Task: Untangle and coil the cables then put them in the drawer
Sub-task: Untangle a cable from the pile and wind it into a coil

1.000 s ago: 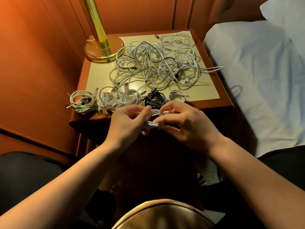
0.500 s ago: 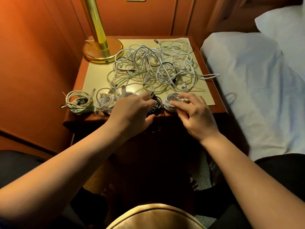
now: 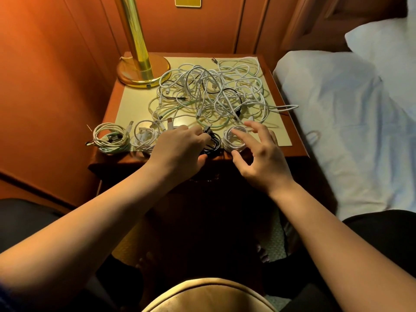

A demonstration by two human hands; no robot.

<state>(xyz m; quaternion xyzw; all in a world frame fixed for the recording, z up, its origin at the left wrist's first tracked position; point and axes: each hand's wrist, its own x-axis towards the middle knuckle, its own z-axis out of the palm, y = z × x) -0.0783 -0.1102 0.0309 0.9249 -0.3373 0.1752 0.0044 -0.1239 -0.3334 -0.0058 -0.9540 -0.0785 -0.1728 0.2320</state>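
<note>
Now both hands spread: left hand [image 3: 180, 149] touches black coil [image 3: 213, 145], right hand [image 3: 258, 154] hovers.

Coiled cables [image 3: 144, 137] line the nightstand [image 3: 290, 152] front edge, tangled cables [image 3: 213, 93] behind, lamp [image 3: 141, 70] back-left.

Two bare forearms, sleeveless up to the frame's edge, end in bare hands, the left hand [image 3: 180, 149] and right hand [image 3: 261, 158], without rings, watches or gloves. Dark trousers [image 3: 382, 239] cover both legs beside the forearms.
</note>
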